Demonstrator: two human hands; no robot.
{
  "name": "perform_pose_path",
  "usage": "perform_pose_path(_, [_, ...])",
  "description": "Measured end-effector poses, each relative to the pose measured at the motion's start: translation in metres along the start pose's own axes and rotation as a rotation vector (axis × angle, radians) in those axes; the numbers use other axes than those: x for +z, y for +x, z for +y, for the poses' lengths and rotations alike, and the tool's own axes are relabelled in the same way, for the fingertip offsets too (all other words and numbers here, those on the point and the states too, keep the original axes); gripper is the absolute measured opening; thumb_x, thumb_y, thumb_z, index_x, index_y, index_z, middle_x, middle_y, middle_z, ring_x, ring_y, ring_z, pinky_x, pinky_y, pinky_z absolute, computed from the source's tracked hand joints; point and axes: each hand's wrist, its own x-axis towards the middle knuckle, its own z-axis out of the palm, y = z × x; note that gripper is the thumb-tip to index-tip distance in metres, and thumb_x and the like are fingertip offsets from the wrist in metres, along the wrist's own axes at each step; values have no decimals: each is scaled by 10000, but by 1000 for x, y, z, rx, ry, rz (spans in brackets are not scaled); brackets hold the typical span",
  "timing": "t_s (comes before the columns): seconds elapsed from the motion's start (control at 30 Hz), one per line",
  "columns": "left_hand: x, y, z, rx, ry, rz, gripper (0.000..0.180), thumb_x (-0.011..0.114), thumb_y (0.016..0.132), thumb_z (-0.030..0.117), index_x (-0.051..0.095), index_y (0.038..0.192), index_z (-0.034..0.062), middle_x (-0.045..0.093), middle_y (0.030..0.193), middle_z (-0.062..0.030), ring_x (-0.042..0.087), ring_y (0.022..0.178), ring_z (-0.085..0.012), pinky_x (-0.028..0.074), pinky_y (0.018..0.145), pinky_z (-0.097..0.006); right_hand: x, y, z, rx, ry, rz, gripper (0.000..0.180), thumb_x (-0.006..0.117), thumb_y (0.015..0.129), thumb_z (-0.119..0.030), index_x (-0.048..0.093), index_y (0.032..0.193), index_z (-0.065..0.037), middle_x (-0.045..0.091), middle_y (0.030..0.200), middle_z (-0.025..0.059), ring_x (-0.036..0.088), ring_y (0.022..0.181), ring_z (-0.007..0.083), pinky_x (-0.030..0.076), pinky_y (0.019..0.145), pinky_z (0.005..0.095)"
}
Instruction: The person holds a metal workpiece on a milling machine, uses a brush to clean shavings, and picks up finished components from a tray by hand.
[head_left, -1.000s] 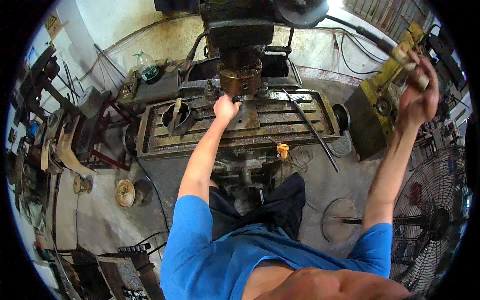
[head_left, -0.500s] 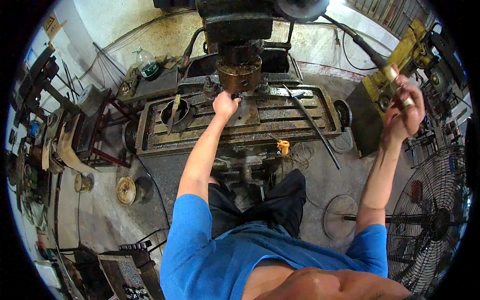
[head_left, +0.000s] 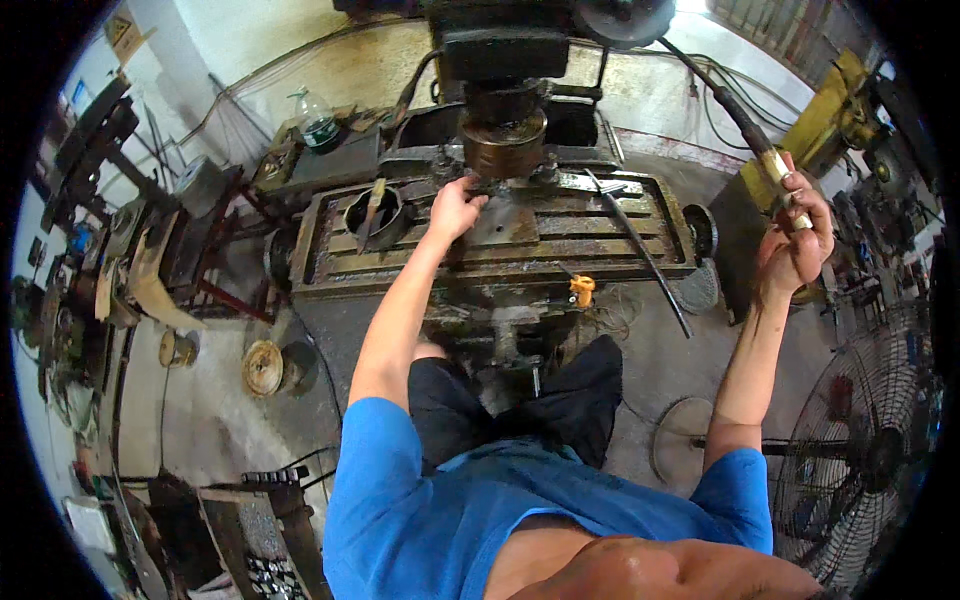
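Note:
My left hand (head_left: 455,210) is just below and left of the brown, oily spindle head (head_left: 503,145) of a drilling or milling machine. Its index finger and thumb are apart, and I see nothing between them. Under the fingers lies a flat metal plate (head_left: 505,226) with a small hole, on the slotted machine table (head_left: 610,248). Out to the right, my right hand (head_left: 797,240) is closed round the pale wrapped grip of a long lever (head_left: 740,118) that slopes down from the machine's top.
A dark pot (head_left: 385,228) with a brush (head_left: 371,212) across it stands on the table's left. A long metal bar (head_left: 640,255) overhangs the table's front right. An orange tool (head_left: 582,288) hangs at the front edge. Near my right arm stands a large fan (head_left: 870,450).
My left hand has drawn back slightly from under the spindle head, and its finger and thumb have parted. The right hand, still on the lever, has shifted a little inward. The whole view has shifted.

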Motion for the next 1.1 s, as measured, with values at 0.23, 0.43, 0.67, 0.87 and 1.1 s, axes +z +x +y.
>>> perform_pose_path(0.23, [-135, -159, -27, -103, -74, -32, 416, 613, 810, 114, 483, 1180, -25, 599, 704, -61, 515, 545, -89, 433, 488, -257, -47, -15, 13, 146, -200, -58, 272, 432, 720, -78, 590, 906, 42, 536, 1111, 242, 474, 1099, 396, 376, 947, 518])
perform_pose_path(0.43, [-269, -390, -92, -468, 129, 459, 374, 636, 773, 224, 574, 1078, 17, 621, 703, -103, 568, 538, -135, 457, 519, -309, -86, -9, 34, 124, -340, -151, 397, 411, 826, -145, 501, 1124, 100, 462, 1208, 274, 474, 1104, 355, 369, 955, 447])
perform_pose_path(0.67, [-334, -692, -148, -1066, 593, 964, 368, 634, 684, 222, 631, 1002, 36, 651, 729, -116, 634, 602, -223, 495, 602, -327, -71, -15, 61, -598, -642, -296, 306, 418, 862, -141, 533, 1035, 83, 573, 1044, 225, 568, 977, 355, 468, 836, 466])
perform_pose_path(0.87, [-280, -746, -149, -1428, 581, 741, 406, 690, 648, 269, 630, 965, 22, 646, 712, -104, 617, 509, -193, 497, 562, -318, -85, -18, 80, -633, -450, -292, 299, 404, 865, -140, 558, 979, 90, 570, 1057, 218, 542, 1011, 378, 460, 833, 482])
perform_pose_path(1.1, [-268, -707, -163, -1422, 267, 544, 330, 692, 712, 301, 651, 929, 56, 639, 684, -101, 603, 495, -184, 486, 521, -306, -101, -26, 99, -399, -95, -312, 429, 416, 870, -285, 554, 1041, 85, 547, 1078, 266, 495, 1046, 435, 389, 897, 549])
